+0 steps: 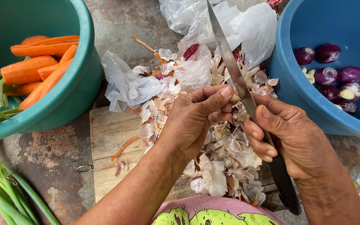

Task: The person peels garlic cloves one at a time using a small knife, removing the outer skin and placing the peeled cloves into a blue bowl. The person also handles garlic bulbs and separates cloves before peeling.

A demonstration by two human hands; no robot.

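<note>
Left hand [192, 121], centre of frame: fingers pinched narrow on a small garlic clove [235, 97], thumb and forefinger closed on it. Clove sits right against the knife blade, just above centre.

Right hand [292, 137], right of centre: fist wrapped around the black handle of a long kitchen knife [234, 71]. Blade runs up and left from the fist to the top edge of the frame, thumb lying along its lower part.

Under both hands: heap of papery garlic skins [221, 166] covering most of a wooden cutting board [111, 137], lower centre. Board lies on a stained concrete worktop [51, 158]. A few orange carrot peel strips are mixed into the skins.

Crumpled clear plastic bags [213, 25] at top centre, another at the board's upper left corner.

Upper left: green tub [69, 100] holding peeled carrots [30, 68] and green stalks. Spring onion greens [5, 191] lie on the worktop at lower left.

Upper right: blue tub [296, 91] with peeled red shallots [334, 71] and a few peeled garlic cloves among them.

Bottom centre: pink garment with green print, the person's own.
</note>
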